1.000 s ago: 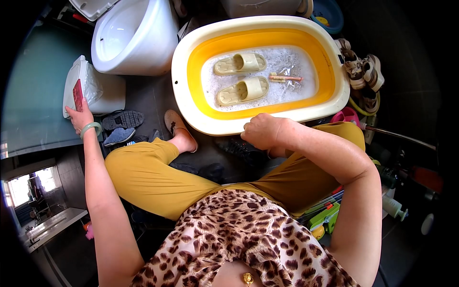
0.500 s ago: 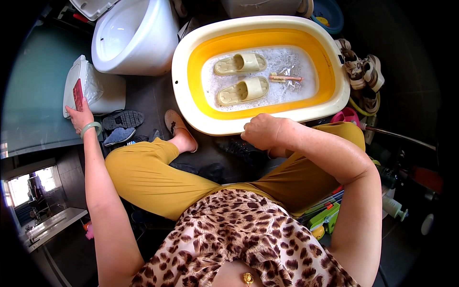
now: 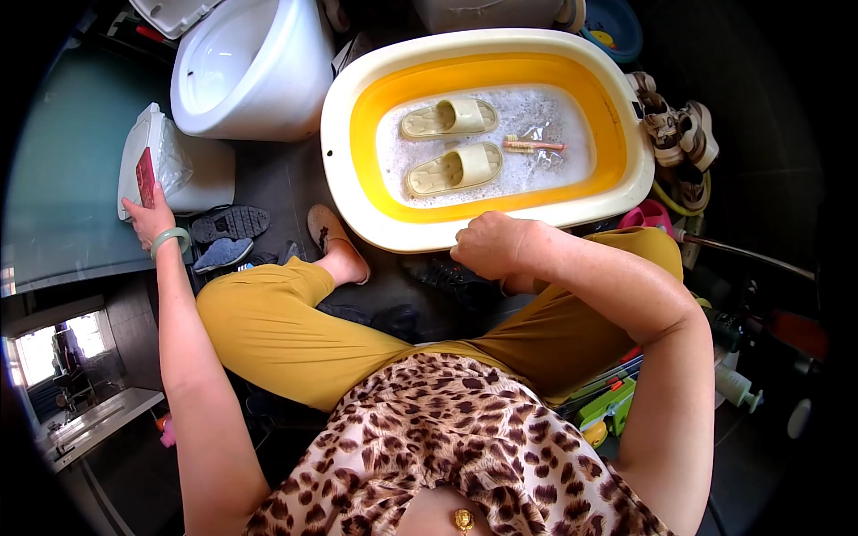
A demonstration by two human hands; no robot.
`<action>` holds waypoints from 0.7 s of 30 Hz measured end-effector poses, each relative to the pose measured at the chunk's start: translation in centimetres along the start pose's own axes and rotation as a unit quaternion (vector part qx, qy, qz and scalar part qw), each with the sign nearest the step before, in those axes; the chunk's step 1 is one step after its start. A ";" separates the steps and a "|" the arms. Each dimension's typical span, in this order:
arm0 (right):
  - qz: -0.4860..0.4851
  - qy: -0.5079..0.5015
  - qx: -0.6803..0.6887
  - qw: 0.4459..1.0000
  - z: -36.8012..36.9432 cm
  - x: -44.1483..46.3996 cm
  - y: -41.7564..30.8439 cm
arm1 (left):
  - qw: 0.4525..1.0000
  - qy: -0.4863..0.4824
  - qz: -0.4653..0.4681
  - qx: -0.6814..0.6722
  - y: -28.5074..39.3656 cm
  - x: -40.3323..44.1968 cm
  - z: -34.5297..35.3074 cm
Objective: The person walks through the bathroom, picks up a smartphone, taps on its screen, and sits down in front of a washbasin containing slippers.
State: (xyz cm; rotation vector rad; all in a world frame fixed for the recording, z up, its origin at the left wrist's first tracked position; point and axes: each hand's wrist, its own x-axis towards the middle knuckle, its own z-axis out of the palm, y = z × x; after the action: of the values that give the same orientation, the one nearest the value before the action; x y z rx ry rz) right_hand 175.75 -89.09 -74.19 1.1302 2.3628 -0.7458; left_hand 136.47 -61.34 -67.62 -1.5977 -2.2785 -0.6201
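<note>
My left hand, with a pale green bangle at the wrist, grips a flat red object beside the white bin. Curled at the near rim of the yellow and white basin is my right hand; its fingers are closed, and whether they hold anything is hidden. Two cream slippers, an upper one and a lower one, lie side by side in foamy water in the basin. A brush with a pink handle floats or rests to their right.
A white toilet stands at the upper left. Dark shoes lie on the floor near the bin. More sneakers sit right of the basin, and a blue bowl is behind it. A green toy lies at the lower right.
</note>
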 end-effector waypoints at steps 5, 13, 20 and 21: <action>-0.002 -0.001 -0.003 1.000 0.0 0.0 0.0 | 1.000 0.002 -0.002 0.001 0.2 -0.2 -0.1; -0.006 0.003 -0.008 1.000 -0.3 -0.3 -0.1 | 1.000 0.001 -0.008 0.001 0.3 -0.3 -0.2; -0.007 -0.019 -0.010 1.000 -0.8 -0.5 -0.2 | 1.000 -0.005 -0.010 0.005 0.5 -0.4 -0.5; -0.011 -0.022 -0.012 1.000 -0.9 -0.5 -0.2 | 1.000 -0.007 -0.011 0.008 0.5 -0.4 -0.5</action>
State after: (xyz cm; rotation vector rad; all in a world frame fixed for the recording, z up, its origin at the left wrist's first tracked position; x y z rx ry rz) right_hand 175.78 -88.93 -73.16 1.0691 2.3459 -0.7412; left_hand 137.05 -61.81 -67.30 -1.5770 -2.3069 -0.5966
